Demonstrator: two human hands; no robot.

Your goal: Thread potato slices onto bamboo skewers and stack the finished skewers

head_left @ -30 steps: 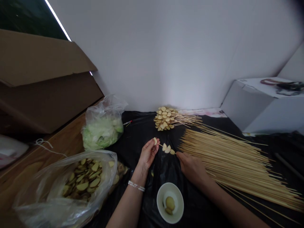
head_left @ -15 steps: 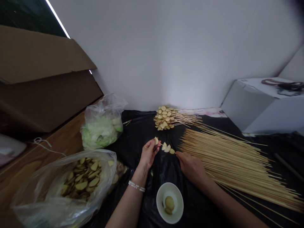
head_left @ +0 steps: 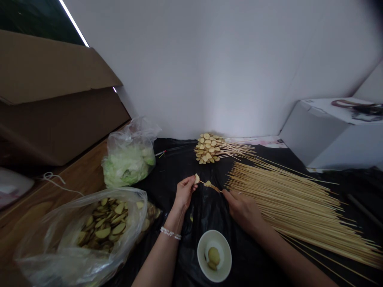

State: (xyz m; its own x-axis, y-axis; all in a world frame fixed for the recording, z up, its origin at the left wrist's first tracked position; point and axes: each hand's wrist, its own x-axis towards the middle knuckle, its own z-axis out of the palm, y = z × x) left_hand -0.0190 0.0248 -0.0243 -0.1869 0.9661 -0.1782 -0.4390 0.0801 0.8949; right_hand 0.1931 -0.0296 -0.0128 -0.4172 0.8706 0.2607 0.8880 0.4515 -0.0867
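My left hand [head_left: 186, 190] pinches a pale potato slice [head_left: 196, 179] at the tip end of a thin wooden skewer [head_left: 202, 182]. Further along that skewer sit a few more potato slices [head_left: 212, 186], seen nearly edge-on. My right hand [head_left: 241, 207] is closed on the skewer just behind these slices. Below the hands stands a white bowl [head_left: 200, 266] with a few potato slices [head_left: 213, 255] in it. Beyond the hands lies a pile of skewered potato slices [head_left: 207, 148], their sticks pointing right. A wide spread of bare skewers [head_left: 293, 203] lies beside my right hand.
An open plastic bag of potato slices [head_left: 109, 221] is at the left, with a bag of cut cabbage [head_left: 130, 161] behind it. A cardboard box [head_left: 60, 99] stands far left, a white box [head_left: 332, 135] at right. Black sheeting [head_left: 170, 167] covers the work surface.
The slices on the skewer have turned from facing me to nearly edge-on. Both hands stay in almost the same place, the left slightly further left.
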